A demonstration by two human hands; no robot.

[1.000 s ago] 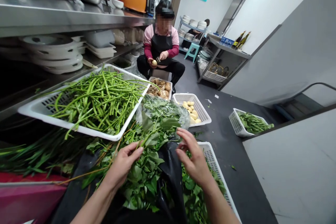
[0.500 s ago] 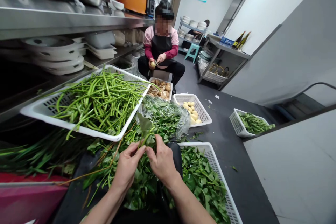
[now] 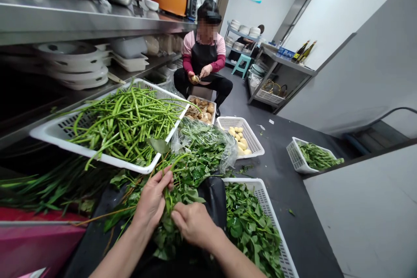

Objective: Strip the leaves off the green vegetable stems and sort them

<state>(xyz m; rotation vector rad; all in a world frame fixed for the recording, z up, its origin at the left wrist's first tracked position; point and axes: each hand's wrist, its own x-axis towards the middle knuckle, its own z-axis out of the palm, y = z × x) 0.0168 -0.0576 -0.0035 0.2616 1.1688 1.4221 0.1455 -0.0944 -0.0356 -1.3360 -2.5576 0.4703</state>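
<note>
Head camera view: widest from where I stand is the white basket of long green stems (image 3: pixel 61 140), left of centre. Next comes the white basket of loose leaves (image 3: pixel 282 232), lower right, its bottom end cut off by the frame edge. Behind them, at upper centre, a seated person (image 3: pixel 204 56) in a dark apron holds a pale potato (image 3: pixel 195 79); the blade near it is too small to make out.

Both forearms climb from the bottom edge and lean in toward each other. The left hand (image 3: pixel 150 202) is at lower centre, wrist fairly straight, fingers angled up and right, thumb and fingertips closed in a pinch on a leafy stem (image 3: pixel 177 162). That stem rises just right of the basket's near corner and drops down between the two hands. The right hand (image 3: pixel 194 225) sits a little lower, back turned up, fingers curled in and thumb folded against the forefinger, pointing left at the stem's lower part. Its fingertips are tucked out of sight, so I can't tell whether they have hold of anything. Greens beneath blur the stem's lower end, and the left palm's inner side is partly hidden.
</note>
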